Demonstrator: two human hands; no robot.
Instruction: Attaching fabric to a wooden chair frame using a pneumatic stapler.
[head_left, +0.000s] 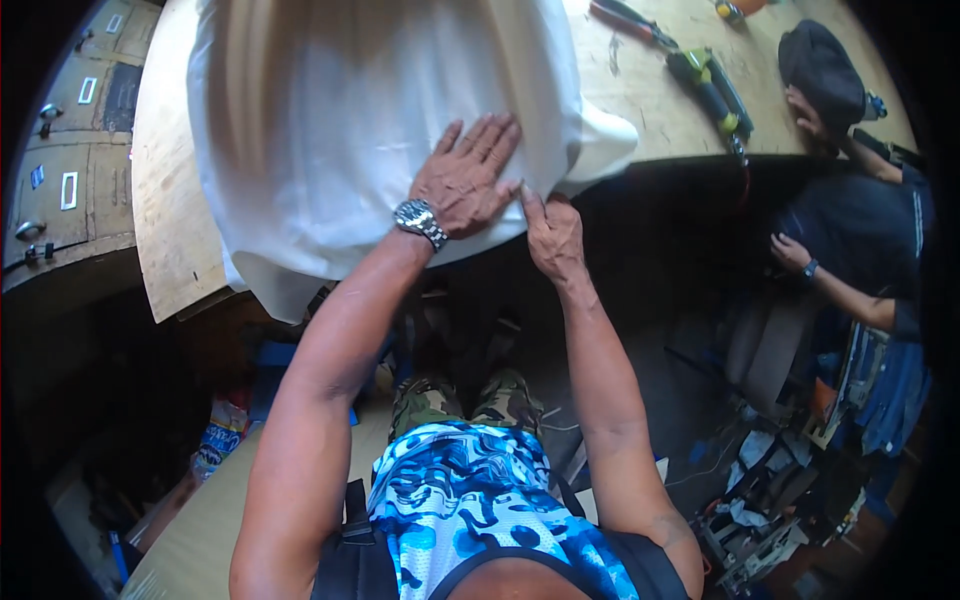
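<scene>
A large white cloth (330, 120) lies spread over a wooden workbench (165, 200) and hangs over its near edge. My left hand (465, 175), a metal watch on its wrist, lies flat on the cloth with fingers spread. My right hand (552, 232) pinches the cloth's near edge just right of the left hand, index finger pointing up along the hem.
A green-and-black power tool (712, 85) and red-handled pliers (630, 20) lie on the bench's right part. Another person in dark clothes (860, 230) sits at the right, leaning on the bench. Grey drawers (60, 150) stand at the left. Clutter covers the floor below.
</scene>
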